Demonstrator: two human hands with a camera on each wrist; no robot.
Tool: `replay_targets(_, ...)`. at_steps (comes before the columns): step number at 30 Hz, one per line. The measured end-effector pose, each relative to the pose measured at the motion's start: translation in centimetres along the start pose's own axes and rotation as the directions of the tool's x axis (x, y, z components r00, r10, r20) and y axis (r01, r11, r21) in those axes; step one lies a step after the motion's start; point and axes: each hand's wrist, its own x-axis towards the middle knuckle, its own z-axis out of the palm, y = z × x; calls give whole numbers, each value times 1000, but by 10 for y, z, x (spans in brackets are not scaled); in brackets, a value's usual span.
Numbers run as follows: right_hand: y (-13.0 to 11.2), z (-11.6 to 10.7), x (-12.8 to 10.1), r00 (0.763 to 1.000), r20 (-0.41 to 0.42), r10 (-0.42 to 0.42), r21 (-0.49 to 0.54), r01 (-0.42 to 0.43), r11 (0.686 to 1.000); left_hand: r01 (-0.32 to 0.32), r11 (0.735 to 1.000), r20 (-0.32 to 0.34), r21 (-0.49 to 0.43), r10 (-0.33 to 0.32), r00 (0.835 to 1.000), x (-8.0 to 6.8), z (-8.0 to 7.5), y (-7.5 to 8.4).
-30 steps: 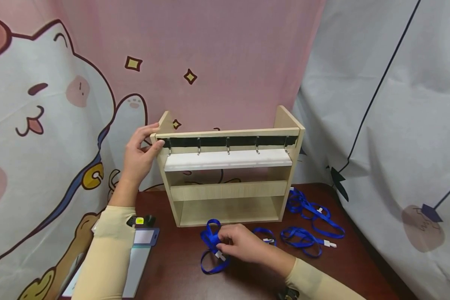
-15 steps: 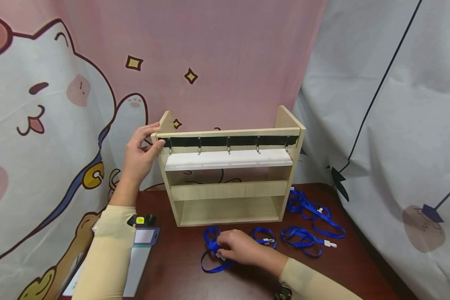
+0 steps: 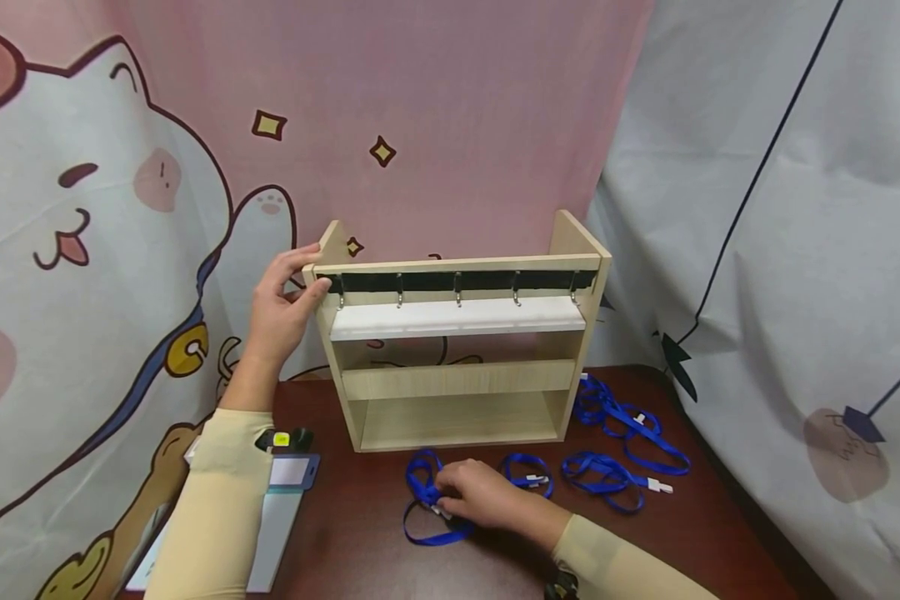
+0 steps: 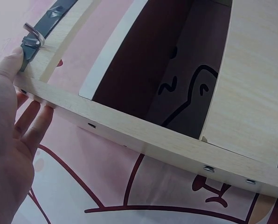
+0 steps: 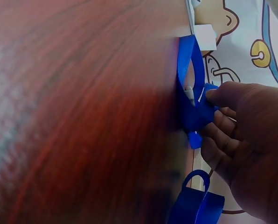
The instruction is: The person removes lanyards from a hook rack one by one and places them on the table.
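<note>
A pale wooden rack (image 3: 457, 382) stands upright on the table, with a black strip (image 3: 429, 283) of several metal hooks across its upper front. My left hand (image 3: 279, 308) grips the rack's upper left corner. In the left wrist view, the thumb lies by the strip's end and the fingers of that hand (image 4: 10, 140) go round the side board. In front of the rack, my right hand (image 3: 483, 496) pinches a bundled blue lanyard (image 3: 422, 479) low at the tabletop. The right wrist view has this lanyard (image 5: 197, 116) between thumb and fingers, its white clip partly hidden.
More blue lanyards lie to the right: one small coil (image 3: 527, 467), another coil (image 3: 603, 479) with a white clip, and a looser pile (image 3: 615, 417) beside the rack. Under the left forearm are flat white and grey card-like items (image 3: 277, 525). Printed cloth hangs behind.
My right hand has lowered the lanyard slightly to the tabletop, and the small coil beside it shows more. The left hand keeps its hold on the rack.
</note>
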Motion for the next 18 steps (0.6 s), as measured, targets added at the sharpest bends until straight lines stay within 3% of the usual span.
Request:
replay_targets(8, 4, 3, -5, 997, -56, 45, 47, -42, 998, 0, 1000, 3, 0, 0, 1000, 0, 1, 0)
replay_targets(18, 5, -9, -15, 991, -108, 81, 79, -72, 994, 70, 997, 10, 27, -71, 997, -4, 3, -7)
